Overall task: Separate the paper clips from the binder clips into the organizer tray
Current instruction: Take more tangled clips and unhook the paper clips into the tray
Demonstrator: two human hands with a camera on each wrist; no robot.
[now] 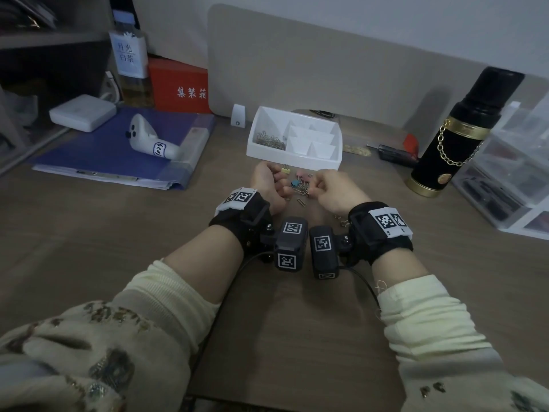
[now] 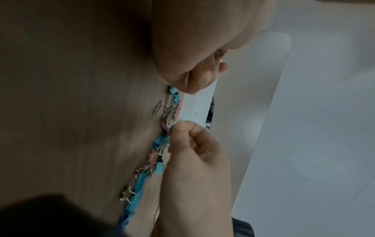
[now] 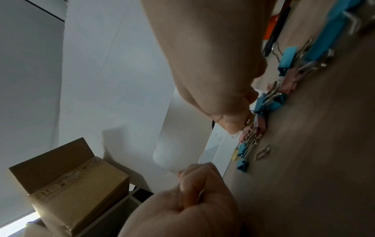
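The white organizer tray (image 1: 294,157) stands on the desk, with several paper clips (image 1: 270,139) in its left compartment. Just in front lies a pile of blue and pink binder clips (image 1: 300,182) (image 2: 160,154) (image 3: 270,102) mixed with wire clips. My left hand (image 1: 279,177) (image 2: 194,78) (image 3: 190,181) is curled at the pile's left edge and grips thin wire paper clips. My right hand (image 1: 319,183) (image 2: 178,126) (image 3: 241,124) pinches a small metal clip in the pile; its kind is unclear. One paper clip (image 1: 301,202) (image 2: 157,108) (image 3: 262,152) lies apart.
A yellow binder clip (image 1: 285,169) lies against the tray front. A black and gold flask (image 1: 457,135) and clear drawers (image 1: 511,179) stand right. A blue folder (image 1: 104,156) with a white controller (image 1: 148,138) lies left. Small gold clips (image 1: 341,221) sit by my right wrist.
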